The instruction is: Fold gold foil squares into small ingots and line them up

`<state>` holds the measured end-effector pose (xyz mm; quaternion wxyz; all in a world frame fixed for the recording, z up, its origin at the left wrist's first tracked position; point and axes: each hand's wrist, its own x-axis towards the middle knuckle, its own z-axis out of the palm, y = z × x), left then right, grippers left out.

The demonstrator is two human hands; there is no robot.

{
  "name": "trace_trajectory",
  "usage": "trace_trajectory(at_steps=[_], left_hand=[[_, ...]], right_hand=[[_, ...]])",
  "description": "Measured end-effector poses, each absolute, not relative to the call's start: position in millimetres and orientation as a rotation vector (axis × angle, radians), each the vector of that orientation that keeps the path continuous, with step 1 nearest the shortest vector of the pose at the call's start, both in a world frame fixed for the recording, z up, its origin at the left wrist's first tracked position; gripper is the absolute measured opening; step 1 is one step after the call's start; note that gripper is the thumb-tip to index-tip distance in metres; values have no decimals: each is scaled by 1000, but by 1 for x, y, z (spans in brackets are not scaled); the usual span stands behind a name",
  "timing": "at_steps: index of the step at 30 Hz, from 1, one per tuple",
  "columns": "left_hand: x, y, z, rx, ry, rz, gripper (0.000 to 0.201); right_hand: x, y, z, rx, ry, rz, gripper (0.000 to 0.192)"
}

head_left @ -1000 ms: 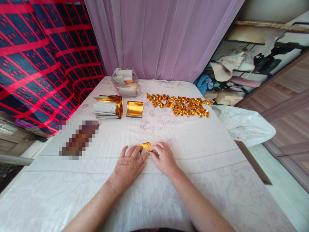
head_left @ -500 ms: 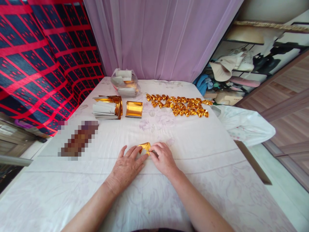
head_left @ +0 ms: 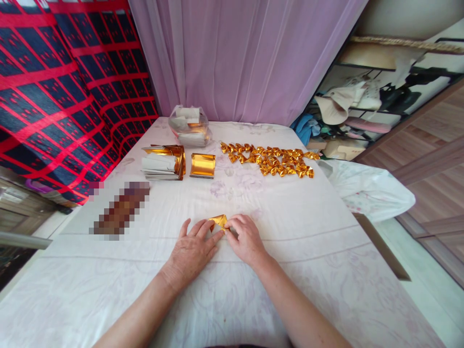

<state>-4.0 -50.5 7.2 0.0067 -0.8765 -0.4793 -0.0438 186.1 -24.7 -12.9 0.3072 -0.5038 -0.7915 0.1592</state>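
A small sheet of gold foil paper point(head_left: 219, 221), partly folded with a slanting crease, lies on the table between my hands. My left hand point(head_left: 195, 244) is at its left side, fingertips and thumb holding the left and lower edges while the little finger sticks out. At the right corner, my right hand point(head_left: 246, 238) pinches the paper between thumb and curled fingers. The fingers hide part of the lower edge. Beyond them lies a small pile of flat gold foil sheets point(head_left: 203, 165), and to its right are rows of folded gold foil pieces point(head_left: 279, 159).
A thick stack of grey-backed foil sheets point(head_left: 161, 164) lies left of the small pile. Behind it stands a clear plastic bag point(head_left: 189, 126) of more sheets. A blurred-out patch point(head_left: 121, 210) covers something at the left. The patterned tablecloth point(head_left: 232, 299) spreads under everything.
The right fingers have shifted slightly at the paper's lower right corner, and less gold shows there. The whole view has moved a little; the stacks and folded pieces stay put.
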Motion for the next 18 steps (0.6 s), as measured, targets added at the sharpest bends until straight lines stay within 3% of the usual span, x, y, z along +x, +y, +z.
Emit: trace_trajectory(at_steps=[9, 18], left_hand=[[-6, -50, 7, -2744, -1497, -166, 35], [-11, -49, 6, -2757, -1395, -164, 36]], right_hand=[[189, -23, -16, -1286, -2100, 416, 22], [186, -23, -13, -1356, -2100, 425, 12]])
